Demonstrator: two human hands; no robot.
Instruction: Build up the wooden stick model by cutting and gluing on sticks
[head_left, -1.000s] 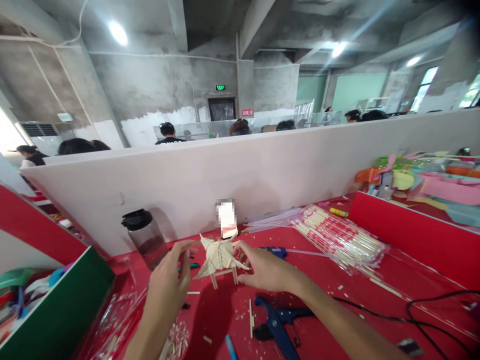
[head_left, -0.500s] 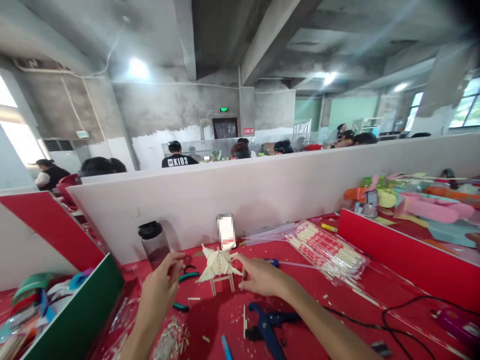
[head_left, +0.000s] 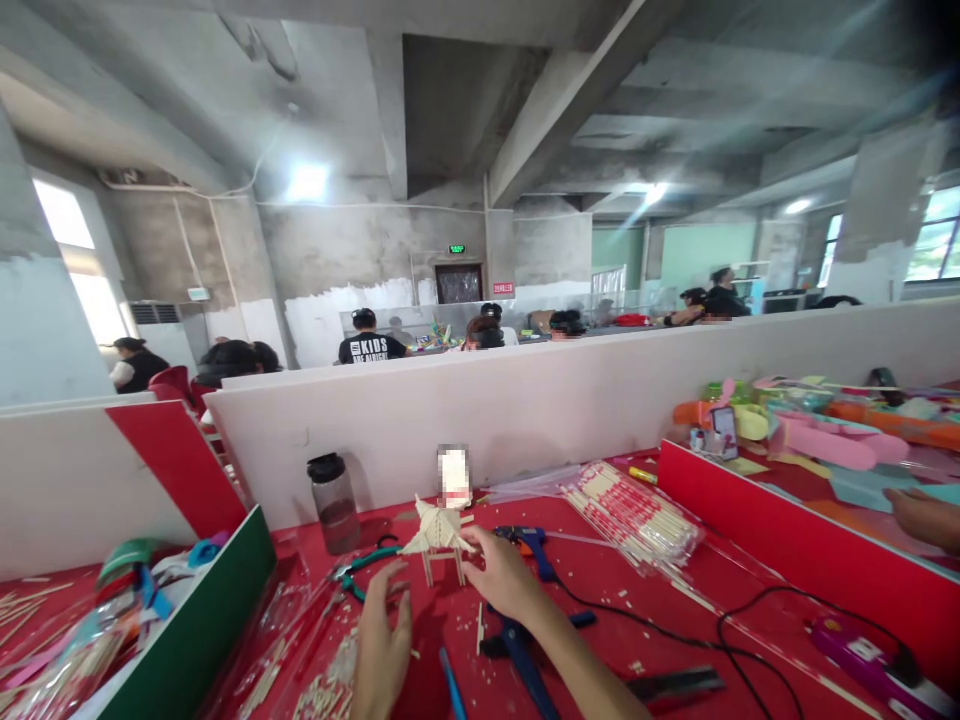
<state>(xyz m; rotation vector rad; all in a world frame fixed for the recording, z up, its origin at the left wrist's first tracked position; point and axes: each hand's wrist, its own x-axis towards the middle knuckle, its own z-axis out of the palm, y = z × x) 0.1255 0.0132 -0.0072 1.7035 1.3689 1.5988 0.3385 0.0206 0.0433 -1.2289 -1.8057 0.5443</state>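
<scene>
Board [head_left: 229, 610], green, stands well to the left of the model [head_left: 437, 528]. Next comes the bottle [head_left: 332, 508], dark-lidded and upright, left of the model and behind the pliers [head_left: 358, 572], which lie nearer it with teal handles. The left hand [head_left: 384, 632] is in front and to the left of the model, apart from it, holding nothing visible, thumb and fingers curved with a wide gap. The model, of pale sticks with a pointed roof, stands upright on its legs on the red table [head_left: 431, 632]; the phone [head_left: 454, 478] is just behind. The right hand [head_left: 496, 572] has its fingers at the model's right roof corner, curled to a narrow gap; whether they pinch it, I cannot tell. Right of the model lie the glue gun [head_left: 534, 548] and, farther off, bagged sticks [head_left: 637, 512].
</scene>
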